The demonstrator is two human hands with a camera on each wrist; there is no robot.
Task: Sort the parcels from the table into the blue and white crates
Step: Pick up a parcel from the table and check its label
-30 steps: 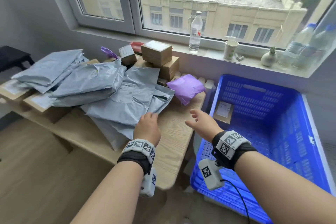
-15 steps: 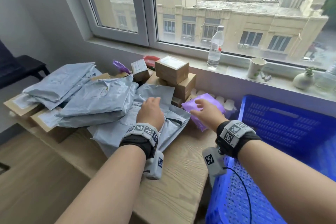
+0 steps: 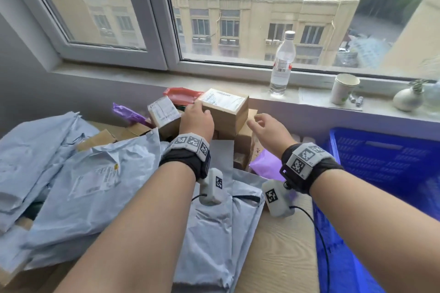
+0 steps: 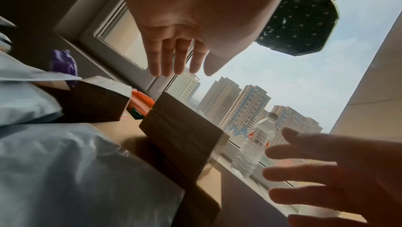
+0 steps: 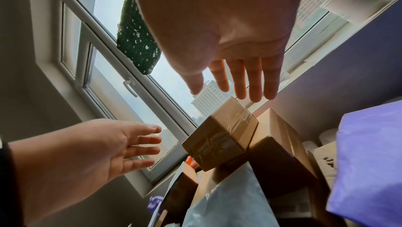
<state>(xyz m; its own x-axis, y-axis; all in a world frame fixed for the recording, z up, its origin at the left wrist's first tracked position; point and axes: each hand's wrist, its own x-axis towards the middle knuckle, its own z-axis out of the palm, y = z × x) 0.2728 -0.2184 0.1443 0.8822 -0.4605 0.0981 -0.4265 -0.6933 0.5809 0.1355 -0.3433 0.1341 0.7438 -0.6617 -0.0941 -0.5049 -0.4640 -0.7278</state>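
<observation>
Cardboard first: the top box (image 3: 223, 112) sits on the stack at the far side of the table (image 3: 283, 252), flanked by both hands. The left hand (image 3: 196, 119) is at its left edge, fingers spread and straight; contact perhaps, but it cannot be told. The right hand (image 3: 267, 129) hovers just right, fingers spread, empty. The blue crate (image 3: 385, 164) is cut off at right.

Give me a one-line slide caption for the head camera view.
Both open hands, left hand and right hand, reach for the top cardboard box stacked by the windowsill, blue crate alongside.
</observation>
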